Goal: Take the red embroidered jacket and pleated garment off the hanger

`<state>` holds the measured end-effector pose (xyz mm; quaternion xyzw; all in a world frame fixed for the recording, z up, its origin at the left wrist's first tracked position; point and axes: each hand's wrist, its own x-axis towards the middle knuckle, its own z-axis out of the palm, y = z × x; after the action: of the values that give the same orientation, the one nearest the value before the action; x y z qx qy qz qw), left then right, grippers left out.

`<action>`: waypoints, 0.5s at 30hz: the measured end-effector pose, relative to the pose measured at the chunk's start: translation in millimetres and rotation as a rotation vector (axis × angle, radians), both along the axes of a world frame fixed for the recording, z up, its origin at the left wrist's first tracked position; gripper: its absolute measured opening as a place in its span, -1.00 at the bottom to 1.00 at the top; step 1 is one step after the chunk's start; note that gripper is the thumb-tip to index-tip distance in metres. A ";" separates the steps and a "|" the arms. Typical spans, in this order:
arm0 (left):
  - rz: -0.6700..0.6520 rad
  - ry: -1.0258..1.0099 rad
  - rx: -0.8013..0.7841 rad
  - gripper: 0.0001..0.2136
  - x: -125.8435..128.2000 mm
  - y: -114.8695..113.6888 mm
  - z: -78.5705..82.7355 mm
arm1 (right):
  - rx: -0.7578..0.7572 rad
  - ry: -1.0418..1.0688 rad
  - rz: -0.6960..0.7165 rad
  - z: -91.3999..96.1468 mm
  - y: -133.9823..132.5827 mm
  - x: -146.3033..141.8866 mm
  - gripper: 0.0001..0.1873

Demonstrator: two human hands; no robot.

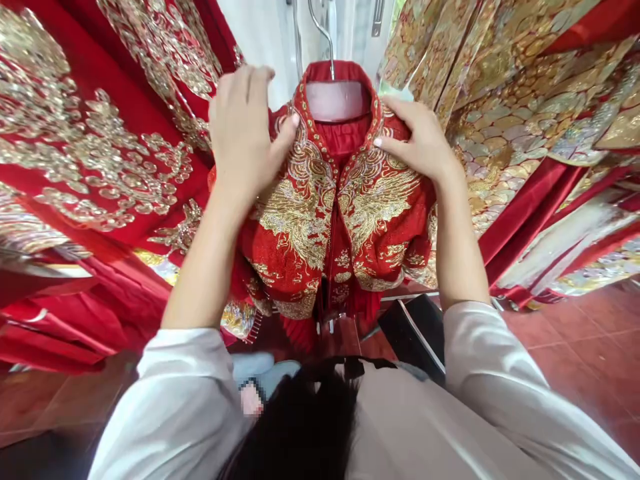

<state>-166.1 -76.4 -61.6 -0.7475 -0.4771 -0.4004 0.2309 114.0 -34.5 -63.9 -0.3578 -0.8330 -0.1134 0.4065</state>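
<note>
A red jacket (pixel 295 233) with a stand-up collar and gold embroidery hangs on a metal-hooked hanger (pixel 325 37) in front of me. My left hand (pixel 245 127) is at the shoulder on the left, its thumb against the cloth beside the collar. The fingers of that hand are raised and spread from the thumb. On the opposite shoulder, my right hand (pixel 417 137) has the cloth between its thumb and fingers, with the thumb on the front near the collar. Red lining shows inside the neck opening, and the lower front edges part slightly.
Red garments with gold beadwork (pixel 145 160) hang close on the left. Gold patterned garments (pixel 515 120) hang on the right. A black box-like object (pixel 413 333) is below the jacket, above a reddish tiled floor (pixel 590 347). White doors (pixel 355 33) stand behind.
</note>
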 end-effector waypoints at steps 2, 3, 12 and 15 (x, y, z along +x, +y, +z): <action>-0.029 0.025 -0.211 -0.62 -3.2 16.4 15.9 | -0.032 -0.041 0.008 7.6 11.5 1.9 -0.76; -0.031 0.021 -0.260 -0.58 -4.4 20.4 17.7 | -0.031 -0.032 -0.014 12.0 13.9 0.5 -0.78; 0.058 -0.004 -0.348 -0.20 -33.8 16.1 11.9 | -0.351 0.042 0.226 55.6 15.1 -20.5 -0.57; 0.120 -0.027 -0.382 -0.18 -39.6 21.1 7.1 | -0.507 0.132 0.312 53.1 14.7 -18.0 -0.55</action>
<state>-205.7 -55.3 -54.4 -0.7425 -0.5911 -0.2983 0.1018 96.0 -19.8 -10.9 -0.3222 -0.8515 0.1855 0.3698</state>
